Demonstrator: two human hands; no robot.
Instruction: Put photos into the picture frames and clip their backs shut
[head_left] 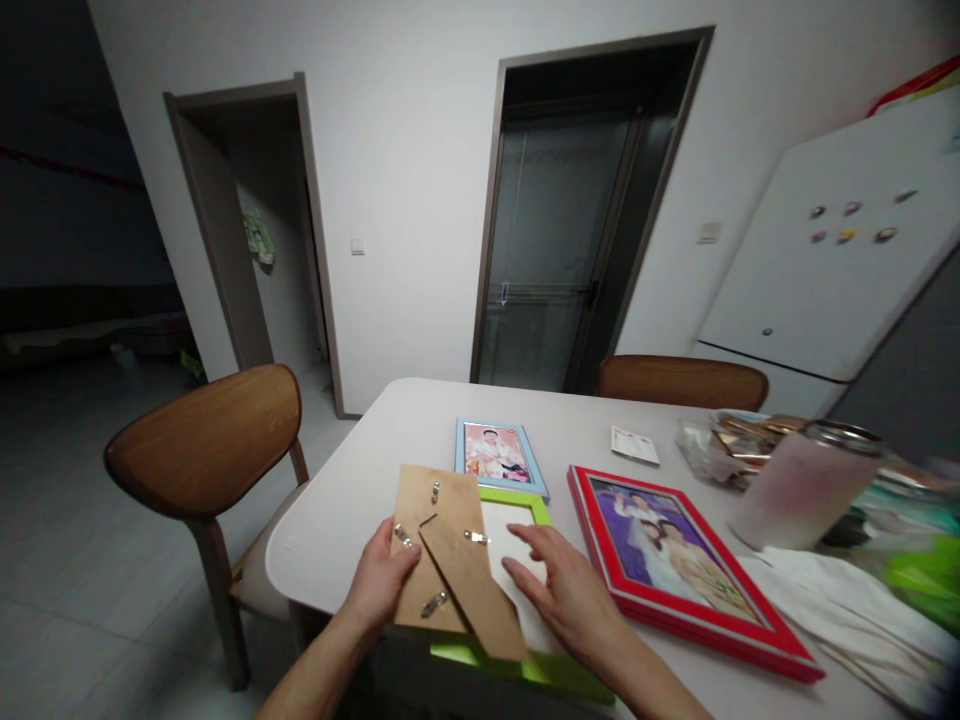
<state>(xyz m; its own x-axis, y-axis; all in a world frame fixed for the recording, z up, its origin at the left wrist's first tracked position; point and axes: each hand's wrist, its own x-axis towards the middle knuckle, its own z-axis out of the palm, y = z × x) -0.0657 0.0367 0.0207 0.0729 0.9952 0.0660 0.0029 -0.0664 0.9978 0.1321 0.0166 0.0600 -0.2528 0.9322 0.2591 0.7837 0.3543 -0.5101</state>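
Note:
My left hand (384,572) grips the left edge of a brown backing board (414,500), thumb on its face. The board carries several metal clips and a slanted stand leg (469,585). It overlaps a green picture frame (536,508) at the table's near edge, with a white sheet (501,518) inside the frame. Over that sheet is my right hand (559,580), fingers apart and holding nothing; whether the fingertips touch the sheet I cannot tell. A light blue photo frame (530,455) lies behind, and a red photo frame (637,590) lies to the right.
On the white table (360,480), a small card (634,446) lies behind the red frame. A pinkish jar (806,490), plastic bags and a white cloth (840,600) crowd the right side. Wooden chairs stand at the left (217,430) and far side (682,378).

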